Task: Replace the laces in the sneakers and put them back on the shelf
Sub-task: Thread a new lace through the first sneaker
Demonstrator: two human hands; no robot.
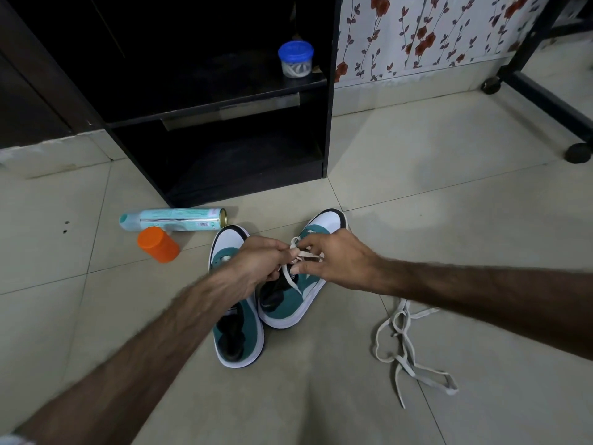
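Your left hand (256, 261) and right hand (333, 261) met at the frame's centre, both pinching a white flat lace (296, 252) over the right-hand teal-and-white suede sneaker (288, 303), which touched its twin (239, 335). A loose grey lace (404, 345) lay lower right; the black wooden shelf (224, 101) stood above.

A home room: floral wallpaper (417, 36) beyond the right hand (337, 261), a dark shelf unit (224, 91) ahead, tiled floor (417, 187) beneath.
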